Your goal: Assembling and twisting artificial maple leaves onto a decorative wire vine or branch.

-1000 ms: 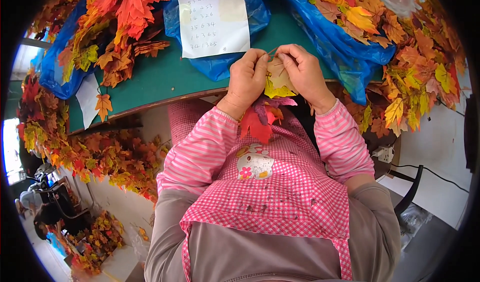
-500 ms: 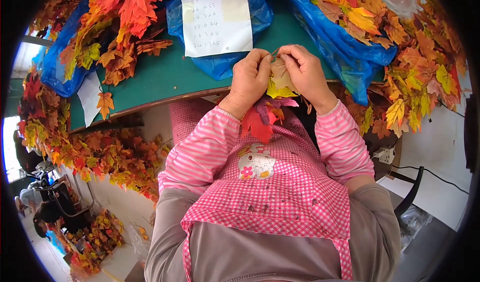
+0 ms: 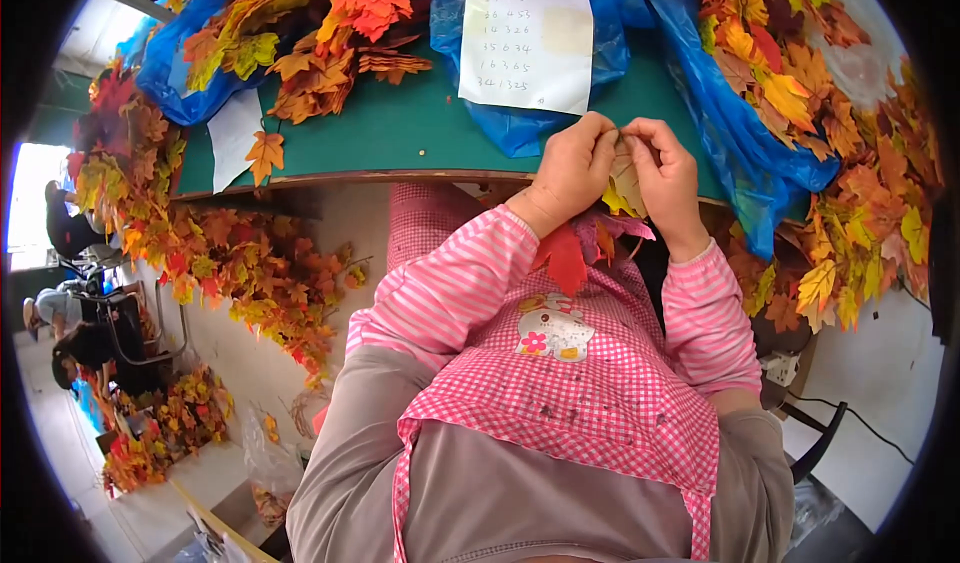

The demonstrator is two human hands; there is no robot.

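Observation:
Near the front edge of the green table (image 3: 350,148), my left hand (image 3: 572,175) and my right hand (image 3: 672,178) meet at the fingertips. Both are closed in a pinch on a strand of artificial maple leaves; its thin stem is mostly covered by the fingers. A pale beige leaf (image 3: 625,176) shows between the hands, with a yellow leaf (image 3: 621,201) below it. Lower on the strand, a purplish-pink leaf (image 3: 620,227) and a red leaf (image 3: 565,260) hang over my pink checked apron (image 3: 560,393).
A handwritten white sheet (image 3: 525,38) lies on blue plastic (image 3: 515,131) beyond my hands. Leaf heaps (image 3: 330,63) cover the back left, and more leaves (image 3: 790,93) lie on blue plastic at right. Leaf garlands (image 3: 230,253) hang at left. A black chair arm (image 3: 825,443) stands at right.
The view has turned, so table, sheet and hands sit further right in the picture. My fingertips have drawn closer together, and less of the stem shows between them.

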